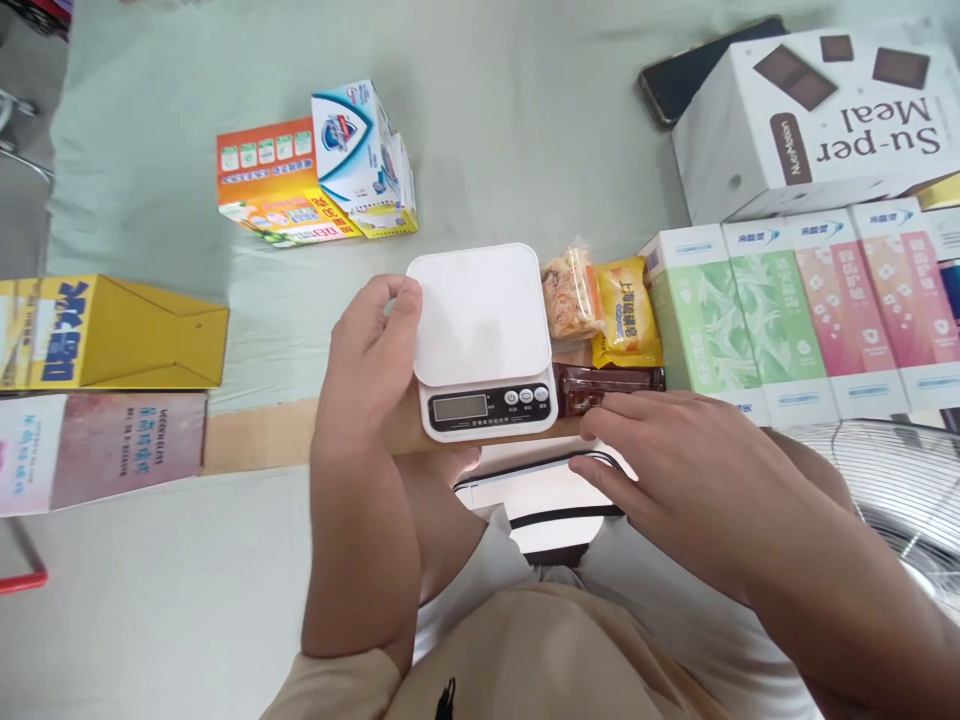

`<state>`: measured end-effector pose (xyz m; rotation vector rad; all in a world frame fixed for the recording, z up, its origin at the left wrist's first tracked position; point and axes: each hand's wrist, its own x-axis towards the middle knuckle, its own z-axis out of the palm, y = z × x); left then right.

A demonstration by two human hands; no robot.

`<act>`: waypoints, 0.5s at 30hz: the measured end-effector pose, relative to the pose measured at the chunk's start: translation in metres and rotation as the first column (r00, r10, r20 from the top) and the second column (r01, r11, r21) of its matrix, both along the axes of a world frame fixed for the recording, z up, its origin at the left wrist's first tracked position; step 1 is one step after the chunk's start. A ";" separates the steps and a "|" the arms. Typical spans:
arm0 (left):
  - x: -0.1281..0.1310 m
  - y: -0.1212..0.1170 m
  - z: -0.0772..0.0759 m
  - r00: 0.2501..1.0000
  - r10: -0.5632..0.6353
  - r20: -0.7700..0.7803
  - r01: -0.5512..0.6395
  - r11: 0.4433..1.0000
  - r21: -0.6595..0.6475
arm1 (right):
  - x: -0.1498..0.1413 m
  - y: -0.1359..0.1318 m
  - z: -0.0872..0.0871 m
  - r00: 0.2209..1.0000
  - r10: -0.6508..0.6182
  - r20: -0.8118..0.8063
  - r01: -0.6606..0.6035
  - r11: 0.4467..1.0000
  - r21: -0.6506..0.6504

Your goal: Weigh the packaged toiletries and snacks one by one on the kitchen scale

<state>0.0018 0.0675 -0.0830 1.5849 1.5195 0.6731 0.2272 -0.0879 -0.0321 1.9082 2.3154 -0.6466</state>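
A white kitchen scale lies near the table's front edge, its small display blank and its platform bare. My left hand grips the scale's left edge, the thumb against the platform's side and the other fingers bent. My right hand is open, palm down, with fingers apart at the front edge beside a dark red packet; whether it touches the packet I cannot tell. Behind that packet, right of the scale, are a clear-wrapped snack and a yellow packet of soap.
Green and pink toothpaste boxes line the right side, below a white Su-per Meal box and a dark phone. Soap boxes stand at the back left. Yellow and pinkish boxes lie left. A fan stands lower right.
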 end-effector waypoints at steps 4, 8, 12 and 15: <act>-0.008 0.002 0.002 0.996 0.002 0.091 -0.006 0.999 0.043 | -0.004 0.009 0.004 0.995 -0.009 -0.094 0.011 1.000 0.015; -0.015 0.015 -0.006 0.972 0.050 0.230 -0.075 0.992 0.100 | -0.012 0.026 0.009 0.983 0.017 -0.184 -0.006 0.998 0.058; -0.018 0.037 -0.015 0.916 0.110 0.385 -0.144 0.988 0.062 | -0.022 0.061 0.016 0.966 0.047 -0.254 -0.013 0.991 0.135; -0.019 0.051 -0.016 0.849 0.125 0.513 -0.117 0.992 -0.048 | -0.025 0.109 0.020 0.966 0.060 -0.253 -0.012 0.982 0.187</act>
